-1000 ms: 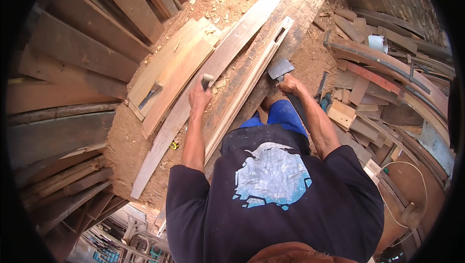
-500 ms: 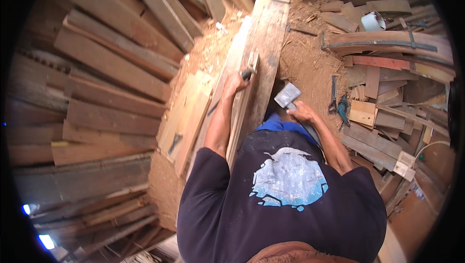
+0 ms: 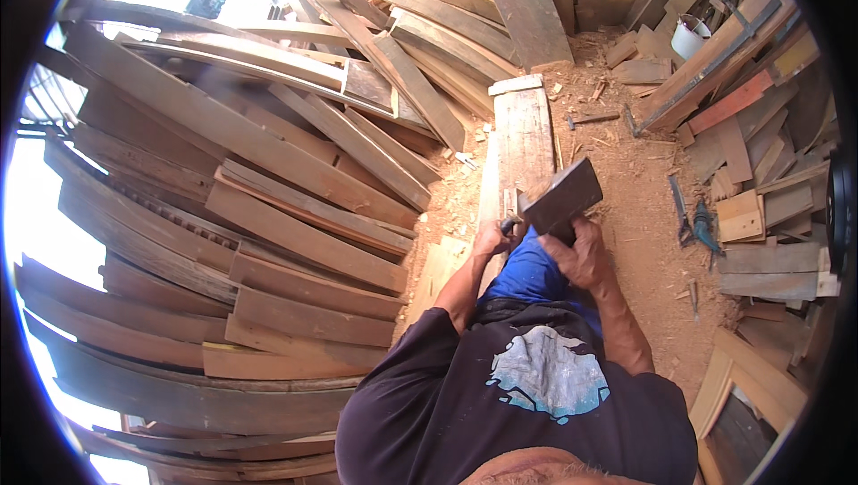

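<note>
My left hand (image 3: pixel 489 240) is closed around the dark handle of what looks like a chisel (image 3: pixel 509 224), over the long plank bench. Its blade cannot be made out against the wood. My right hand (image 3: pixel 585 257) grips a mallet (image 3: pixel 567 197) by its handle. The mallet's broad, dark, block-shaped head is raised just right of the chisel's handle, apart from it as far as I can tell. Beneath lies the pale, worn bench plank (image 3: pixel 524 132), with a short crosspiece at its far end. My blue-clad leg is against the bench's near part.
Stacked boards (image 3: pixel 304 226) fill the left side. A hammer (image 3: pixel 594 118) lies on the sawdust-covered ground (image 3: pixel 626 190) to the right, with a handsaw-like tool (image 3: pixel 681 210) and a teal power tool (image 3: pixel 705 226). A white bucket (image 3: pixel 688 38) and offcuts stand farther right.
My right hand has lifted the mallet up and inward, closer to the chisel. The view has tilted up and shifted, showing more boards and bright daylight at the upper left.
</note>
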A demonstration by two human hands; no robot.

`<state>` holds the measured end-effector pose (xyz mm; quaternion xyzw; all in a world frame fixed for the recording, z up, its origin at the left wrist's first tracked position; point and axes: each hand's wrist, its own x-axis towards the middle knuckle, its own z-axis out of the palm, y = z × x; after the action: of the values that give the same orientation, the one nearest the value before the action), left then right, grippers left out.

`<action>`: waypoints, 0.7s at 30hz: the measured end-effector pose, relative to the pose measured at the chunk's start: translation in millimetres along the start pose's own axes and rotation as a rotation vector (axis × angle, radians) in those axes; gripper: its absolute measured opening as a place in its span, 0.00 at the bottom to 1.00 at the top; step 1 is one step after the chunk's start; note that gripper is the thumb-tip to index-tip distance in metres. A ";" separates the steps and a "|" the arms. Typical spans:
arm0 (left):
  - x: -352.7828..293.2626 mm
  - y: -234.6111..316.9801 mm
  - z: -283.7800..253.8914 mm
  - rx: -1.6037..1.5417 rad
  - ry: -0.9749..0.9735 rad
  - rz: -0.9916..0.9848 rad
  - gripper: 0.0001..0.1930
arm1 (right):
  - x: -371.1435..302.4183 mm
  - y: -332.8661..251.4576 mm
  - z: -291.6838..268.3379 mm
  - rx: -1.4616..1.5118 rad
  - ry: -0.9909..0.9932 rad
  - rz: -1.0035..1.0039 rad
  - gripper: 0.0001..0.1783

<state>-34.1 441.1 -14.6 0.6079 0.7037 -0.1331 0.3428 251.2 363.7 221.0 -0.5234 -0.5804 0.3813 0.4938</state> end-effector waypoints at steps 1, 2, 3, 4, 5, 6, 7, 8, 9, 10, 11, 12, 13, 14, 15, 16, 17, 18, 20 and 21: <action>1.8 -3.6 0.0 0.006 0.005 0.010 0.26 | -2.2 -9.4 11.2 -0.003 0.007 -0.088 0.19; 5.2 -3.2 0.1 0.018 0.008 0.030 0.26 | -3.4 -9.6 26.2 0.134 0.017 -0.104 0.19; 6.3 -4.3 3.5 0.025 0.008 0.046 0.25 | -6.5 -10.3 42.2 0.270 0.023 -0.119 0.18; 10.7 -5.2 3.7 0.035 0.014 0.065 0.25 | -8.3 -0.7 62.8 0.361 0.001 -0.118 0.18; 16.1 -9.1 10.7 0.042 0.010 0.093 0.25 | -14.1 8.2 82.8 0.441 -0.015 -0.102 0.18; 18.2 -10.7 18.0 0.036 0.004 0.125 0.24 | -18.3 11.2 91.4 0.425 -0.063 -0.110 0.17; 24.0 -17.0 16.6 0.045 0.003 0.164 0.24 | -21.4 11.0 99.2 0.398 -0.038 -0.095 0.18; 31.5 -22.7 21.2 0.037 -0.016 0.227 0.24 | -25.7 10.2 104.2 0.355 -0.015 -0.066 0.18; 42.9 -24.9 21.6 0.024 -0.052 0.310 0.23 | -34.2 12.8 108.1 0.308 0.009 -0.020 0.19; 48.6 -27.2 20.6 -0.002 -0.088 0.378 0.23 | -40.8 28.9 112.3 0.106 0.074 -0.162 0.17; 53.3 -31.2 19.9 -0.029 -0.131 0.434 0.22 | -47.6 31.3 114.8 0.092 0.048 -0.078 0.16; 52.5 -37.8 20.2 -0.073 -0.151 0.471 0.22 | -44.3 20.1 112.6 0.063 0.034 -0.158 0.13; 51.6 -40.4 17.3 -0.120 -0.163 0.513 0.22 | -47.0 13.8 112.4 0.061 0.047 -0.120 0.12; 52.3 -42.4 12.2 -0.179 -0.164 0.556 0.21 | -48.2 8.6 113.5 0.056 0.062 -0.094 0.12; 52.6 -43.4 4.9 -0.261 -0.126 0.603 0.21 | -47.5 5.9 115.6 0.049 0.080 -0.081 0.11; 50.0 -40.8 -5.3 -0.374 -0.021 0.641 0.20 | -48.6 6.3 118.1 0.051 0.094 -0.036 0.10; 46.0 -37.5 -15.6 -0.483 0.084 0.673 0.19 | -51.7 8.5 118.4 0.057 0.111 0.009 0.09; 27.3 -21.8 -40.4 -0.614 0.082 0.608 0.18 | -54.9 10.1 122.0 0.041 0.137 0.031 0.09; -2.5 -1.1 -95.5 -0.746 0.047 0.442 0.18 | -56.9 9.8 129.4 -0.002 0.186 0.039 0.08; -4.2 0.0 -115.6 -0.753 0.013 0.349 0.19 | -54.9 6.4 133.8 -0.017 0.203 0.019 0.07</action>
<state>-71.0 507.7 72.5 0.5511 0.5916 0.1976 0.5543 120.7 320.7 175.7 -0.5689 -0.5257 0.3260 0.5419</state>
